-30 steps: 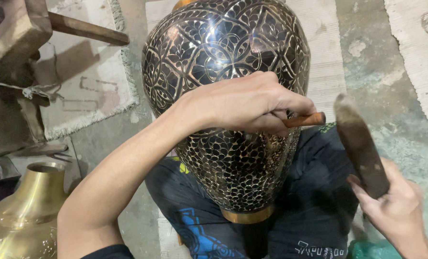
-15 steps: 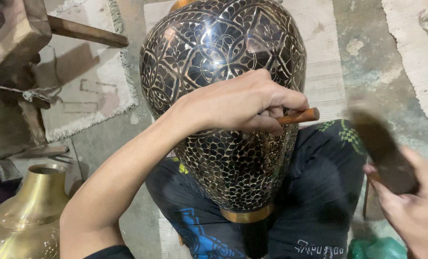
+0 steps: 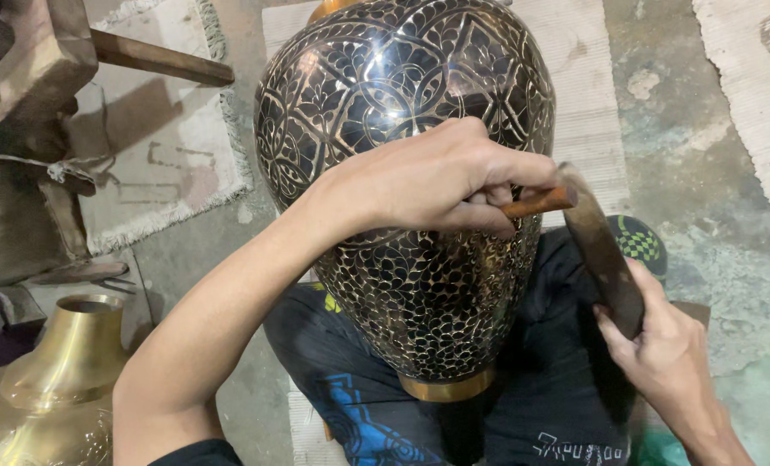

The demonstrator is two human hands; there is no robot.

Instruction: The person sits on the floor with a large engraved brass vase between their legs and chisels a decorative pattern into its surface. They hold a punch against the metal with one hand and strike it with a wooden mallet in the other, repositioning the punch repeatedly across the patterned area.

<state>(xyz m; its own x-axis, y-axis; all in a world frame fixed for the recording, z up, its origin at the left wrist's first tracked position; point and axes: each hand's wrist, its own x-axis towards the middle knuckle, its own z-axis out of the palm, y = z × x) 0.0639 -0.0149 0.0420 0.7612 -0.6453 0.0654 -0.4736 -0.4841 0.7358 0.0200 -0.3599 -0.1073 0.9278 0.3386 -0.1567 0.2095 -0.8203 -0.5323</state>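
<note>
Right in the middle sits a big black vase (image 3: 402, 173), covered in shiny engraved floral and scale patterns, brass ring at its near end, resting on the person's lap. Left hand (image 3: 437, 177) is clenched around a small wooden-handled chisel (image 3: 536, 203) pressed on the vase. Right hand (image 3: 661, 354) grips a dark flat mallet (image 3: 605, 250), its top touching the chisel's end. Plain brass vase (image 3: 48, 388) sits near left.
</note>
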